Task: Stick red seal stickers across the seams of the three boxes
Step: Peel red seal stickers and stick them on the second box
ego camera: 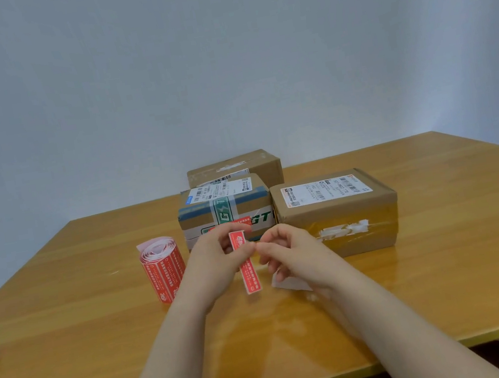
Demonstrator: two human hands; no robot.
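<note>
Your left hand and right hand both pinch one red seal sticker, held upright above the middle of the worktop. Just behind it stands the green-taped box, with the brown-taped box beside it toward the right edge and the third box nearer the far edge. The sticker roll stands toward the left edge.

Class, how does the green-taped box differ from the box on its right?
The green-taped box carries green and blue tape; the right box has clear tape over torn paper. The green-taped box has a red sticker on front; the right box shows none. Both are cardboard, white labels on top.
</note>
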